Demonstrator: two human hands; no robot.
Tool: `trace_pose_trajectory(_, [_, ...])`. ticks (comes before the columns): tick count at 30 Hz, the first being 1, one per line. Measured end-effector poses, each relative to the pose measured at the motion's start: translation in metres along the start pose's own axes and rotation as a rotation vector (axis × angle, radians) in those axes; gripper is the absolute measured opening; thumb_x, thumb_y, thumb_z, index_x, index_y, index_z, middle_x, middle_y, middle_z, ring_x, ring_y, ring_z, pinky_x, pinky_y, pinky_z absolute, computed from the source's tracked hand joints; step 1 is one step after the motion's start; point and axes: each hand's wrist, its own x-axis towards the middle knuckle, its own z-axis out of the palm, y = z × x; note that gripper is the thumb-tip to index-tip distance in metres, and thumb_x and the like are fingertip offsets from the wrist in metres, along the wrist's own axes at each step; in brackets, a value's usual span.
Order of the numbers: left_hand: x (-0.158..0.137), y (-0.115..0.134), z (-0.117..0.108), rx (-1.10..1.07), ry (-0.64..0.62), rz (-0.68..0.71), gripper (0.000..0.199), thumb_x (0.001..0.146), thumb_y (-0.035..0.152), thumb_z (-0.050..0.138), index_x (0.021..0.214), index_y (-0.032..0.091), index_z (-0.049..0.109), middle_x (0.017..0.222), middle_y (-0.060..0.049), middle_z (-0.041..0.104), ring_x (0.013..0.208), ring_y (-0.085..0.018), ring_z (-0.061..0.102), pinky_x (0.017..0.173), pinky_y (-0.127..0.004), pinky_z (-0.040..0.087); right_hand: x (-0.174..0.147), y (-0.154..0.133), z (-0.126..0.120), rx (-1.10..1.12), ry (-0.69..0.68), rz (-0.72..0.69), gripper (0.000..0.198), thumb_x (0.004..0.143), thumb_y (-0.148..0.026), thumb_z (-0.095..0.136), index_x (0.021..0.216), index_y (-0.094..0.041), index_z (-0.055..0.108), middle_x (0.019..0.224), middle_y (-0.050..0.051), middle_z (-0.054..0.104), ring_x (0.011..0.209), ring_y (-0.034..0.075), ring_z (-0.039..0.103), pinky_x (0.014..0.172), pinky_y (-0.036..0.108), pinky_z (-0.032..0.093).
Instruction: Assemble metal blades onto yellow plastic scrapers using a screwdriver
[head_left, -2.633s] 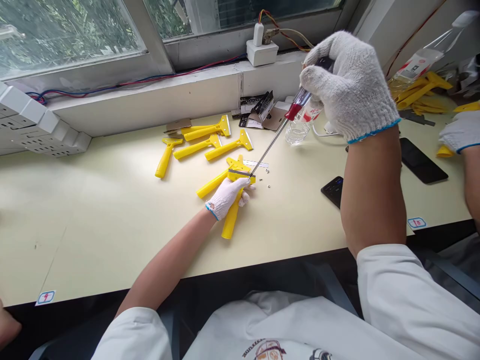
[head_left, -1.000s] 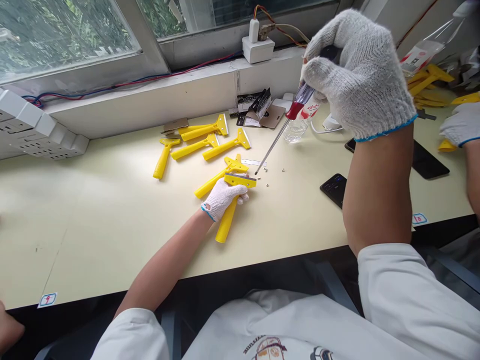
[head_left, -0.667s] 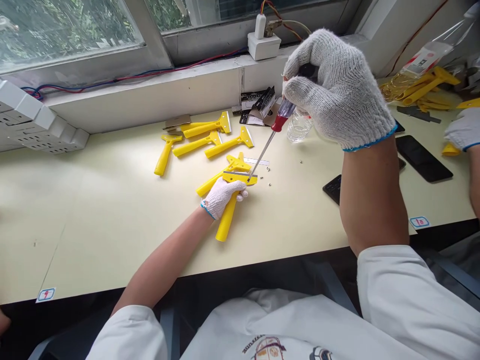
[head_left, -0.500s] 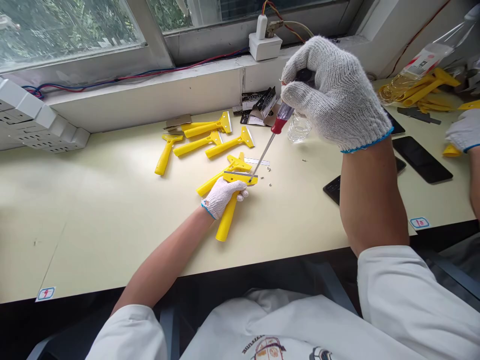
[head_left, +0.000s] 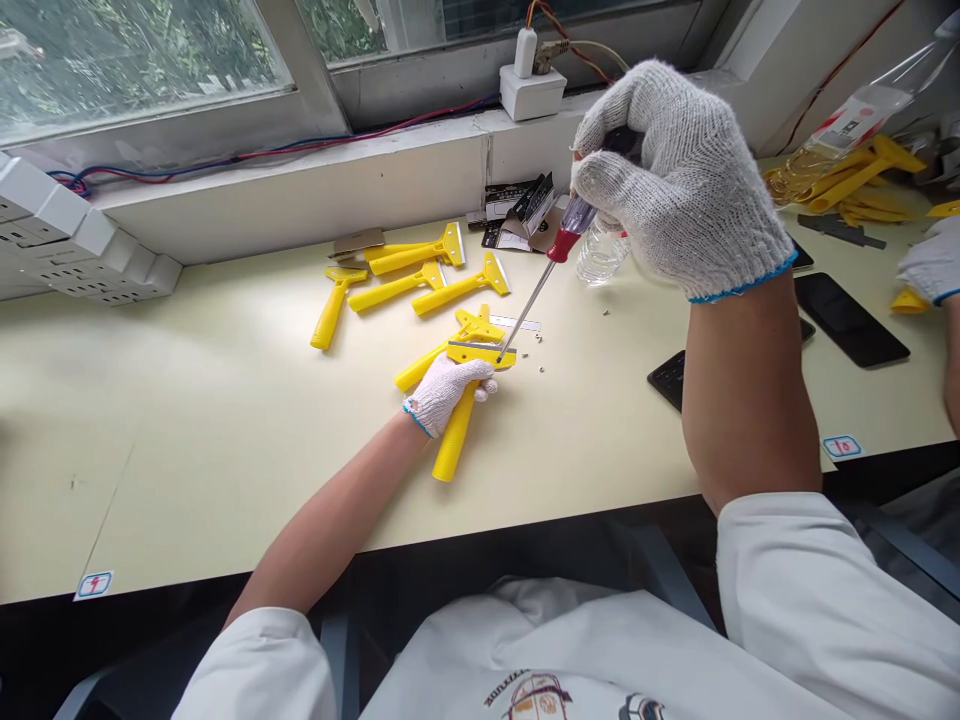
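My left hand (head_left: 444,392), in a white knitted glove, is closed around a yellow scraper (head_left: 454,440) just below its head. A metal blade lies along the top edge of that head. In my gloved right hand (head_left: 667,180) is a screwdriver (head_left: 564,243) with a clear and red handle, held at a slant. Its tip meets the right part of the scraper head, at a small dark spot. Behind the held scraper lies another yellow scraper (head_left: 420,371), beside a loose blade (head_left: 516,324). Several small screws (head_left: 538,338) are scattered to the right of the head.
Several yellow scrapers (head_left: 390,292) lie at the back of the table. Black packaging (head_left: 525,212) and a clear plastic bottle (head_left: 602,255) stand behind. Phones (head_left: 851,320) lie on the right, near another person's gloved hand (head_left: 930,262). White stacked boxes (head_left: 82,240) are at the left.
My right hand and the screwdriver handle have shifted slightly right and up, tilting the shaft more. The tip stays on the scraper head, and my left hand keeps its hold.
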Motion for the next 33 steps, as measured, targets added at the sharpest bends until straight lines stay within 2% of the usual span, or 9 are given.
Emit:
trace_pose_trajectory(4, [0.001, -0.001, -0.001, 0.0, 0.003, 0.004, 0.026, 0.077, 0.024, 0.085, 0.095, 0.016, 0.068, 0.089, -0.004, 0.07, 0.067, -0.01, 0.062, 0.056, -0.024, 0.048, 0.002, 0.005, -0.001, -0.039, -0.017, -0.012, 0.011, 0.095, -0.014, 0.065, 0.105, -0.017, 0.068, 0.099, 0.0, 0.064, 0.077, 0.008, 0.057, 0.079, 0.024, 0.048])
trace_pose_trajectory(11, [0.0, -0.002, -0.002, 0.033, -0.02, -0.006, 0.02, 0.08, 0.026, 0.082, 0.094, 0.017, 0.07, 0.077, -0.004, 0.069, 0.062, -0.011, 0.058, 0.056, -0.024, 0.047, 0.004, 0.009, -0.003, -0.095, -0.051, 0.029, 0.01, 0.095, -0.018, 0.065, 0.105, -0.02, 0.064, 0.104, 0.001, 0.07, 0.073, 0.011, 0.058, 0.086, 0.029, 0.058])
trace_pose_trajectory(16, [0.0, -0.001, 0.0, 0.011, -0.022, 0.009, 0.019, 0.079, 0.024, 0.083, 0.091, 0.017, 0.069, 0.078, -0.003, 0.069, 0.063, -0.011, 0.059, 0.056, -0.023, 0.047, -0.002, -0.001, 0.0, -0.09, 0.003, 0.014, 0.01, 0.094, -0.017, 0.063, 0.103, -0.019, 0.067, 0.106, 0.002, 0.069, 0.081, 0.011, 0.059, 0.097, 0.03, 0.055])
trace_pose_trajectory(18, [-0.001, 0.001, 0.002, 0.0, -0.012, 0.009, 0.021, 0.078, 0.024, 0.083, 0.092, 0.017, 0.07, 0.08, -0.003, 0.069, 0.063, -0.011, 0.061, 0.055, -0.023, 0.047, -0.005, -0.005, -0.005, -0.114, -0.048, -0.027, 0.013, 0.094, -0.018, 0.061, 0.105, -0.021, 0.066, 0.107, 0.002, 0.068, 0.09, 0.014, 0.063, 0.1, 0.033, 0.055])
trace_pose_trajectory(23, [-0.001, 0.004, 0.007, -0.007, 0.028, -0.025, 0.025, 0.075, 0.021, 0.083, 0.095, 0.014, 0.072, 0.083, -0.006, 0.072, 0.064, -0.012, 0.063, 0.053, -0.023, 0.046, -0.013, -0.015, -0.02, -0.185, -0.242, -0.113, 0.015, 0.096, -0.032, 0.059, 0.105, -0.042, 0.065, 0.116, -0.004, 0.074, 0.108, 0.025, 0.074, 0.099, 0.047, 0.06])
trace_pose_trajectory(26, [0.001, 0.001, 0.008, -0.016, 0.056, -0.032, 0.021, 0.075, 0.019, 0.082, 0.093, 0.014, 0.071, 0.084, -0.007, 0.073, 0.064, -0.012, 0.063, 0.053, -0.023, 0.046, -0.016, -0.025, -0.013, -0.414, -0.241, -0.047, 0.012, 0.102, -0.039, 0.058, 0.105, -0.031, 0.066, 0.103, 0.005, 0.076, 0.103, 0.031, 0.073, 0.108, 0.055, 0.058])
trace_pose_trajectory(29, [0.002, -0.001, 0.008, -0.03, 0.07, -0.02, 0.019, 0.076, 0.018, 0.082, 0.091, 0.014, 0.069, 0.086, -0.006, 0.073, 0.063, -0.011, 0.063, 0.052, -0.022, 0.046, -0.017, -0.037, 0.0, -0.804, -0.108, 0.169, 0.044, 0.106, -0.062, 0.057, 0.1, -0.02, 0.067, 0.09, 0.014, 0.066, 0.107, 0.043, 0.072, 0.104, 0.066, 0.057])
trace_pose_trajectory(31, [0.002, 0.0, 0.008, -0.025, 0.084, -0.024, 0.018, 0.079, 0.018, 0.08, 0.091, 0.015, 0.068, 0.085, -0.006, 0.072, 0.063, -0.01, 0.063, 0.051, -0.021, 0.046, -0.017, -0.044, 0.002, -0.934, -0.141, 0.206, 0.052, 0.107, -0.068, 0.055, 0.099, -0.018, 0.068, 0.09, 0.014, 0.064, 0.106, 0.039, 0.072, 0.098, 0.055, 0.059])
trace_pose_trajectory(33, [0.001, 0.002, 0.009, -0.004, 0.096, -0.045, 0.015, 0.081, 0.019, 0.078, 0.089, 0.015, 0.066, 0.08, -0.005, 0.071, 0.06, -0.009, 0.06, 0.051, -0.021, 0.045, -0.017, -0.048, -0.003, -0.918, -0.287, 0.119, 0.049, 0.11, -0.063, 0.045, 0.1, -0.021, 0.069, 0.086, 0.011, 0.063, 0.096, 0.029, 0.07, 0.094, 0.042, 0.057])
